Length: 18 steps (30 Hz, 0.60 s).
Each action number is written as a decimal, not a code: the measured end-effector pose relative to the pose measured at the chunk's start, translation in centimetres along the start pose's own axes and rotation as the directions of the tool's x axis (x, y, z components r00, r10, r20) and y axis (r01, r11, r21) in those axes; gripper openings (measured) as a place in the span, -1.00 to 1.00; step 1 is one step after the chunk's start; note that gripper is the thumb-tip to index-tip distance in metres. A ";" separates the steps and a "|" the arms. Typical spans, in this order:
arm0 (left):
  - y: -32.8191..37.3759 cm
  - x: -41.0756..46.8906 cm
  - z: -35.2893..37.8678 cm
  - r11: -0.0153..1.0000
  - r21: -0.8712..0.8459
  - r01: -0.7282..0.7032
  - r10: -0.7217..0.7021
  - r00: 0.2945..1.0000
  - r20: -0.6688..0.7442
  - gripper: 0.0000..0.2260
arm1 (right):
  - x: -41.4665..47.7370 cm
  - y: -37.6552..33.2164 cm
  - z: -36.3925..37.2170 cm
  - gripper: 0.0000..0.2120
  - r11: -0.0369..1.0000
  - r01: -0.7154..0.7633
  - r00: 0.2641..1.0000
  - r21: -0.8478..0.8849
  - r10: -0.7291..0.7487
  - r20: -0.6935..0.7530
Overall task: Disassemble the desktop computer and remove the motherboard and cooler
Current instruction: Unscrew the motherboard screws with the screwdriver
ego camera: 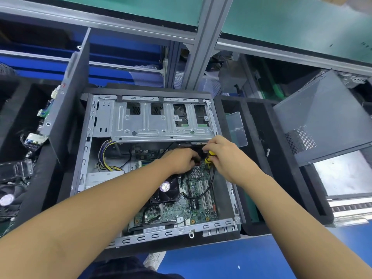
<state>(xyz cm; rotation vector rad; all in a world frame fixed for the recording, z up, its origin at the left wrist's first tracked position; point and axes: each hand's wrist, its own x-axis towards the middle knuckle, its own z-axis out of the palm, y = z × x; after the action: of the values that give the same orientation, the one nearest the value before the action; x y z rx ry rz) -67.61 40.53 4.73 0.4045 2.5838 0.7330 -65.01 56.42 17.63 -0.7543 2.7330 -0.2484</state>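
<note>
Desktop computer [161, 234]: open on its side in the black foam tray [253, 168], centre of your view.
Inside the case: drive cage [153, 121] at 12 o'clock, motherboard [201, 210] at 5 o'clock, cooler [166, 190] on the board, yellow-black cables [103, 156] at 9 o'clock.
Your right hand [223, 156]: fingers clamped on a yellow-black screwdriver [209, 158].
Your left hand [181, 162]: fingers curled just beside the screwdriver; whether they clamp anything, you cannot tell.
Tray at 3 o'clock: clear plastic boxes [236, 127], contents unclear.

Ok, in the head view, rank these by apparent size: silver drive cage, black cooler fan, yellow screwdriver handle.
1. silver drive cage
2. black cooler fan, partly hidden by the left forearm
3. yellow screwdriver handle, mostly covered by the right hand, so only its visible part counts
</note>
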 end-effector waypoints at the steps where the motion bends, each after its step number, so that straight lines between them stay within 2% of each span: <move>1: 0.3 0.0 0.1 1.000 0.009 -0.006 0.006 1.000 0.002 -0.65 | 0.0 0.2 -0.3 -0.69 1.000 0.001 1.000 0.000 -0.001 0.000; 6: 0.6 -0.3 0.9 1.000 0.001 0.017 -0.017 1.000 -0.026 -0.60 | -0.3 0.6 -1.6 -0.70 1.000 -0.022 1.000 0.013 0.022 -0.016; 14: 0.1 -0.9 1.0 0.999 -0.029 0.018 -0.018 1.000 -0.003 -0.39 | -0.8 0.7 -3.2 -0.74 0.994 -0.044 0.993 0.104 0.055 -0.109; 18: 0.0 -1.3 1.0 0.998 -0.060 0.035 -0.037 0.999 -0.040 -0.39 | -1.1 0.4 -4.0 -0.74 0.990 -0.059 0.990 0.126 0.074 -0.117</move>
<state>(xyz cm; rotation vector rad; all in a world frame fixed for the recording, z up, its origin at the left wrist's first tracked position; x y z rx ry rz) -66.03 40.47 4.38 0.3272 2.5933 0.8109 -65.56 57.71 21.56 -0.6329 2.8191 -0.4565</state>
